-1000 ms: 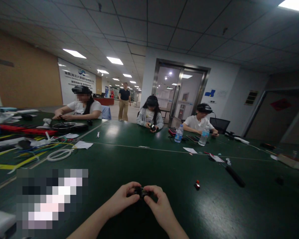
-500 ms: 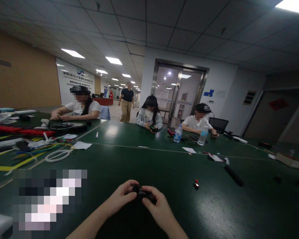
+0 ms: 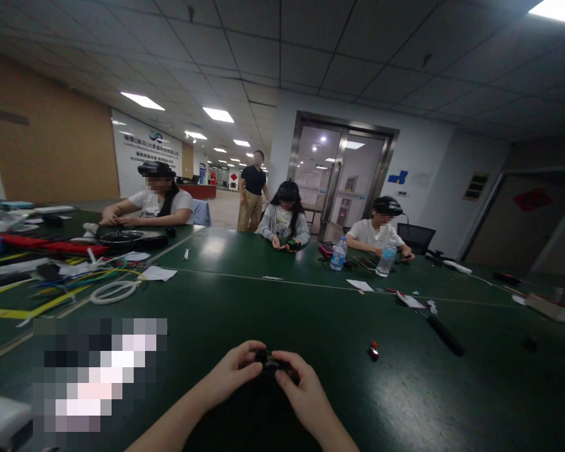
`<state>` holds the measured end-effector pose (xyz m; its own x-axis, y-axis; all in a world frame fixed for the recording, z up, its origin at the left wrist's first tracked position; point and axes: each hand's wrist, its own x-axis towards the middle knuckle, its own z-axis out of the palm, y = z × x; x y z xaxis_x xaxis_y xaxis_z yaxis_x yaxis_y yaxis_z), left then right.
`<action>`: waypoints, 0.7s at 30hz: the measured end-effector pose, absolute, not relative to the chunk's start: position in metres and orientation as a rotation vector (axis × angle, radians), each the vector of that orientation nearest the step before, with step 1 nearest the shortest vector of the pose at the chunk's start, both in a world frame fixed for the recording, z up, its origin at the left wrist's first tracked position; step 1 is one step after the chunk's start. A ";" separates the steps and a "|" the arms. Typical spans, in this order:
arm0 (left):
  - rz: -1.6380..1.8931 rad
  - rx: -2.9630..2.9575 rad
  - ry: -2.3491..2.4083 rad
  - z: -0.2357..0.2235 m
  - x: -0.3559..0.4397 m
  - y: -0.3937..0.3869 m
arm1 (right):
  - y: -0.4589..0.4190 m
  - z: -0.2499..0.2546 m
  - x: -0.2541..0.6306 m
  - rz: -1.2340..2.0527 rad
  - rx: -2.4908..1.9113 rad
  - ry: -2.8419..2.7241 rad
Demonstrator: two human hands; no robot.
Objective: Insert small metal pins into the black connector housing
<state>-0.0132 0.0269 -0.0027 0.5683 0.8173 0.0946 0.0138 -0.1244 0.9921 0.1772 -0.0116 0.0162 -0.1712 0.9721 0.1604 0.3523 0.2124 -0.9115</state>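
Note:
A small dark object is held between my two hands, low over the near part of the green table. Its exact kind is too dark to make out, and fingers cover both of its ends. My left hand grips the left end between thumb and fingers. On the opposite end, my right hand pinches it with the thumb below and the fingers above. To the right lies a small red and silver piece, apart from both hands.
Cables and tools crowd the left. A black-handled tool lies right, near paper scraps. Two water bottles stand farther back. Three people in headsets sit across the table; another person stands behind. A blurred patch covers the lower left.
The standing person has moved right, closer to the middle seated person, whose hands have come apart. My view has shifted slightly; both my hands keep their hold on the dark object.

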 end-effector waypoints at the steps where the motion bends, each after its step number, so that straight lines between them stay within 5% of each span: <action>1: 0.800 1.554 0.735 -0.003 -0.013 0.027 | -0.012 0.016 0.177 0.963 -1.257 -1.674; 21: 0.797 1.614 0.752 0.005 -0.011 0.023 | -0.012 0.016 0.177 1.030 -1.299 -1.545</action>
<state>-0.0114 0.0228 0.0049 0.5676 0.8165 0.1055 0.0581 -0.1675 0.9842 0.1772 -0.0121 0.0156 -0.1015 0.9902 0.0958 0.2918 0.1217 -0.9487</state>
